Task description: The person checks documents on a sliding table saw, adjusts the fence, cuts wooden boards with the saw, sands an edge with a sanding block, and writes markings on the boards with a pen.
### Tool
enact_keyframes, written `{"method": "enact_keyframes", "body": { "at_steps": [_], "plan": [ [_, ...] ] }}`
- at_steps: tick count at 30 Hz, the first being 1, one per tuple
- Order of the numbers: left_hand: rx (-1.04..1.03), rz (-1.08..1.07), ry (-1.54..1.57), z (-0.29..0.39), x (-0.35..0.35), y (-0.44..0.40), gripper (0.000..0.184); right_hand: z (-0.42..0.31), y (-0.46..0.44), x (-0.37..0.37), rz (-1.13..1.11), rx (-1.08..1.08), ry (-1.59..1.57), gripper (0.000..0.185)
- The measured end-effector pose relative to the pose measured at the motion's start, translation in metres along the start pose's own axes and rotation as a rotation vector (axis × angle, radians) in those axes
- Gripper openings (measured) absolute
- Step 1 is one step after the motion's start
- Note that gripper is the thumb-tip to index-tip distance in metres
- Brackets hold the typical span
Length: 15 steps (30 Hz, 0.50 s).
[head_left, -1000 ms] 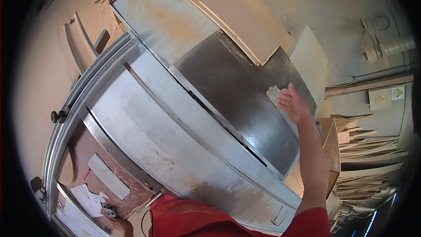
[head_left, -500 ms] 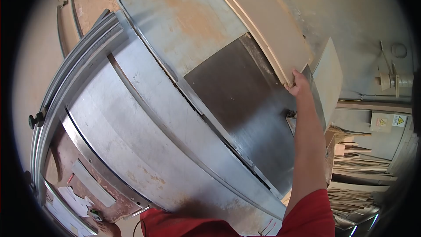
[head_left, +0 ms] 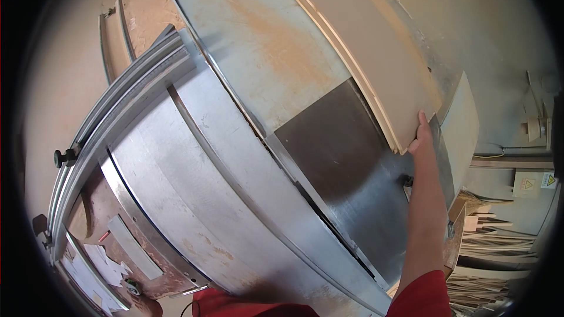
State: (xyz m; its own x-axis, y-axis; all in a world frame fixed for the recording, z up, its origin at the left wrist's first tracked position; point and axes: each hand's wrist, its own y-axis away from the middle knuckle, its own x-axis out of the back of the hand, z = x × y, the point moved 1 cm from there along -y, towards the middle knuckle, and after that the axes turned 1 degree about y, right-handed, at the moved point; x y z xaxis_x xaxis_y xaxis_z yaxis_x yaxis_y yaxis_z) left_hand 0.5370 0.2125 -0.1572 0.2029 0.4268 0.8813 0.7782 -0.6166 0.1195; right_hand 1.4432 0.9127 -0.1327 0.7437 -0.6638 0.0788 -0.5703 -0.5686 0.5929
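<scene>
My right hand (head_left: 419, 136) is at the near end of a long, pale wooden board (head_left: 367, 53). One digit lies along the board's upper face, and the other fingers are mostly hidden at its edge. The board's left edge shows light layers, and I cannot tell whether it is one piece or a stack. It lies lengthwise along the far right side of a metal saw table (head_left: 329, 141), next to the dark steel section. My left hand is not visible.
A ribbed metal sliding table (head_left: 194, 182) fills the left, with a long fence (head_left: 111, 100) and black knob (head_left: 64, 157). Papers (head_left: 106, 267) and a tape measure (head_left: 130, 286) lie lower left. Wood strips (head_left: 499, 240) are piled right, near a tilted panel (head_left: 461, 126).
The whole view has shifted, so the table and board appear lower and farther right. My right hand has shifted from the board's end toward its right corner.
</scene>
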Motion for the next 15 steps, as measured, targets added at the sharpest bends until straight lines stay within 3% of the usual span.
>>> {"method": "enact_keyframes", "body": {
  "at_steps": [4,7,8,11,13,14,15],
  "plan": [
    [-0.133,-0.278,-0.209,-0.012,0.018,0.001,0.079,0.000,-0.005,0.005,-0.080,-0.020,0.065,0.092],
    [-0.510,-0.905,-0.574,-0.023,0.032,-0.019,0.082,0.004,0.017,0.001,-0.016,-0.065,0.042,0.092],
    [-0.525,-1.133,-0.563,-0.019,0.037,-0.025,0.083,0.008,0.026,0.000,-0.011,-0.065,0.040,0.091],
    [-0.019,-1.597,-0.212,0.097,0.174,-0.045,0.081,0.026,0.059,-0.009,-0.062,-0.113,-0.015,0.086],
    [-0.057,-1.699,-0.147,0.165,0.192,-0.059,0.057,0.038,0.080,-0.012,-0.170,-0.190,-0.104,0.081],
    [-0.202,-1.624,0.061,0.195,0.200,-0.068,0.068,0.042,0.092,-0.016,-0.193,-0.191,-0.106,0.078],
    [-0.394,-1.500,0.206,0.249,0.259,-0.077,0.062,0.047,0.106,-0.019,-0.211,-0.193,-0.106,0.075]
  ]
}}
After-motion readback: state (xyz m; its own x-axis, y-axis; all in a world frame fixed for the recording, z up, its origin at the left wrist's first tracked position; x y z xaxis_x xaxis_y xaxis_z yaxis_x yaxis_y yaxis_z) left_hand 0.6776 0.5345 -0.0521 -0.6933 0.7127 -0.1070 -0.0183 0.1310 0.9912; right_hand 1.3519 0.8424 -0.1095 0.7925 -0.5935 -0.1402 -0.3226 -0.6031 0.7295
